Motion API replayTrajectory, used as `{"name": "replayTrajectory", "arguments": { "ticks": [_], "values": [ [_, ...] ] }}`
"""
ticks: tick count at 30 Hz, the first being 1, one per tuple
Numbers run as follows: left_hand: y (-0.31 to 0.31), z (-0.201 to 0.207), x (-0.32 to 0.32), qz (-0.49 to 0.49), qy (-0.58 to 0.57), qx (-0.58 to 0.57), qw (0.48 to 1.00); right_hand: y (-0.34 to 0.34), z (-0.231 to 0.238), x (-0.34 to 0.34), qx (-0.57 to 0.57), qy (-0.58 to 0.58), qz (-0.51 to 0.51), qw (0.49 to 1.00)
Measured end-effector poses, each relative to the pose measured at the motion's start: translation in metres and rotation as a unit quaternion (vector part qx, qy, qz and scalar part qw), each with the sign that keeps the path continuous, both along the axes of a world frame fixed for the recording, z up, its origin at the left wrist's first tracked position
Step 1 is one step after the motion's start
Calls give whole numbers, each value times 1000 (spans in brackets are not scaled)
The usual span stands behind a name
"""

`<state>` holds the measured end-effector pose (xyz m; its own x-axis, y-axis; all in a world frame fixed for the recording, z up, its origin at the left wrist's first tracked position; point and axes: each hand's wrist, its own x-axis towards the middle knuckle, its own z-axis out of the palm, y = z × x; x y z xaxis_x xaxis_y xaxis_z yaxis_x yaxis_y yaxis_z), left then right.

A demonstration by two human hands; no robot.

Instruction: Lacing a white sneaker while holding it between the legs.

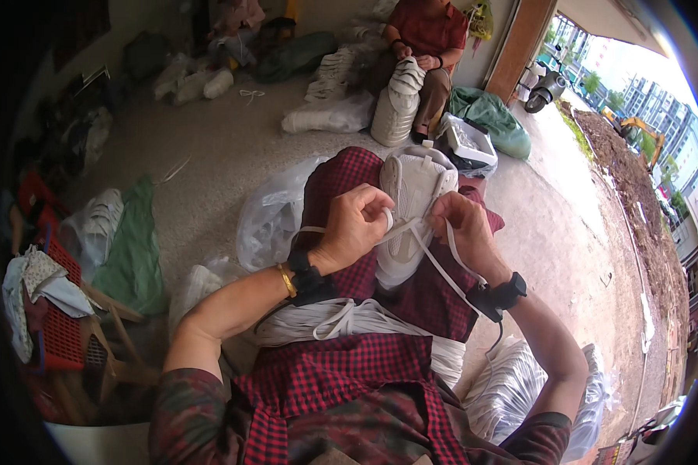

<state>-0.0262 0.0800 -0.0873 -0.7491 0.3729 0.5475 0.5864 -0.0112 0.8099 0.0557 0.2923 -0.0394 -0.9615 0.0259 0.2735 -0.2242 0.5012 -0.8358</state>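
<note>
White canvas-like shoe [411, 203] rests sole-down on the person's red checked lap, toe pointing far. The left hand [354, 225] is curled closed, pinching a flat white lace [434, 260] near the eyelets; the right hand [461, 225] is also closed around the lace's other run, which trails toward the near right. A bundle of loose white laces [341, 319] lies across the lap nearer the body. The lace looks soft, light and limp, best gripped close to its tip; the shoe seems light and fairly stiff.
</note>
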Motion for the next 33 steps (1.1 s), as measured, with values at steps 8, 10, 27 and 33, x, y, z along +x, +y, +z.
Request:
{"name": "replayTrajectory", "arguments": {
  "ticks": [8,10,27,33],
  "values": [
    [2,13,-5,-22,62,-91,994,5,11,-1,114,46,1,992],
    [-6,29,-6,-41,57,-157,985,3,19,-6,313,165,25,935],
    [0,79,-48,-112,455,-464,751,17,48,-32,514,143,217,818],
    [0,77,-48,-145,433,-424,782,13,33,-28,561,165,134,800]
  ]
}}
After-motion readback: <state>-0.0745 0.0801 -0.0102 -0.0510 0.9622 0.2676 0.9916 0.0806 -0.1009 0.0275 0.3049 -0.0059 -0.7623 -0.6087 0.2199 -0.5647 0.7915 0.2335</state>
